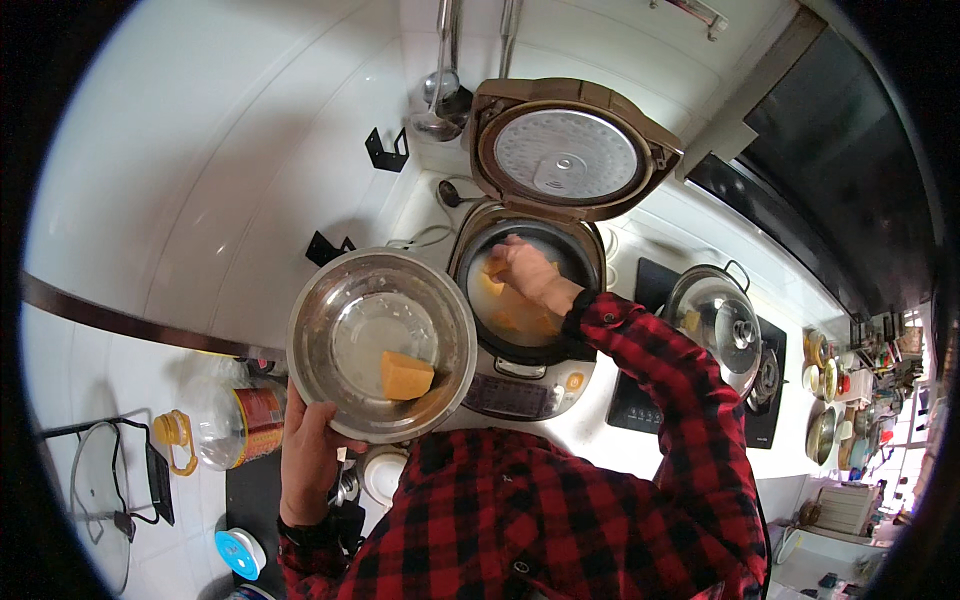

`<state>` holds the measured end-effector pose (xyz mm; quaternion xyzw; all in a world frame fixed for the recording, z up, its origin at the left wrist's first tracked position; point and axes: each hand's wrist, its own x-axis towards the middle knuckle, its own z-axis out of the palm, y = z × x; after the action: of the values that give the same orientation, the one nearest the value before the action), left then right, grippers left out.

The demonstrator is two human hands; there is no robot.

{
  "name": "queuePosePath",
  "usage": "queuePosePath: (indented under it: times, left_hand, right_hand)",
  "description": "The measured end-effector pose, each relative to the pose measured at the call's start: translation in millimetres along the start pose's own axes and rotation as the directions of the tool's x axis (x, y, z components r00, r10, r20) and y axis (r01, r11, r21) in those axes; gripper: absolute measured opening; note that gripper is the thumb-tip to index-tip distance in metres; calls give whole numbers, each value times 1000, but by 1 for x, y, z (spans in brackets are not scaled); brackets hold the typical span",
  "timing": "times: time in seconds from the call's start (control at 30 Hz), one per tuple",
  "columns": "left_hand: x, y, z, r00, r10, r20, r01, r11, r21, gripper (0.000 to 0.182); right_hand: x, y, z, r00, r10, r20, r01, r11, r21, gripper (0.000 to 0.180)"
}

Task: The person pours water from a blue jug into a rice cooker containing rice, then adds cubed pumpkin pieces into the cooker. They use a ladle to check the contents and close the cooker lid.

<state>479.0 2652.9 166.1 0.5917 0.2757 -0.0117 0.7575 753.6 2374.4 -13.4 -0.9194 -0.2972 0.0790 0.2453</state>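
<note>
My left hand [311, 457] grips the near rim of a stainless steel bowl [315, 300], tilted slightly beside the rice cooker. One thick orange chunk [407, 375], like pumpkin or sweet potato, lies in the bowl. The brown rice cooker [517, 390] stands with its lid [566, 154] raised. Down inside its dark inner pot [577, 251], my right hand [529, 270] has its fingers around an orange piece [491, 279]. More orange pieces [517, 316] sit in cloudy liquid there, partly hidden by my hand and forearm.
Right of the cooker, a pan with a glass lid [712, 322] stands on a black cooktop [637, 409]. Ladles [435, 124] hang at the back wall. A large plastic oil bottle [232, 424] and a blue-lidded container [240, 553] are at the left. A range hood [832, 157] overhangs the right side.
</note>
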Motion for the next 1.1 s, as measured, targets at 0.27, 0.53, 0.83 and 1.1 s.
queuePosePath:
  times: [0.27, 0.53, 0.83, 1.1]
  left_hand:
    - [-4, 1, 1, 1000, 22, 14, -22, 1000, -19, 56]
    - [-8, 0, 0, 1000, 0, 7, 0, 1000, 4, 58]
    - [-13, -4, -1, 999, -2, 38, 4, 999, -48, 60]
    - [-11, -3, 1, 999, 3, 47, -1, 998, -58, 59]
  right_hand:
    - [10, 15, 6, 999, 28, 26, -28, 1000, 11, 20]
    - [12, 21, 11, 997, -58, 50, 64, 989, -131, 20]
    - [-1, 29, -17, 996, -84, 19, 86, 968, -235, 26]
    - [5, 33, -7, 977, -207, -47, 201, 973, -110, 16]
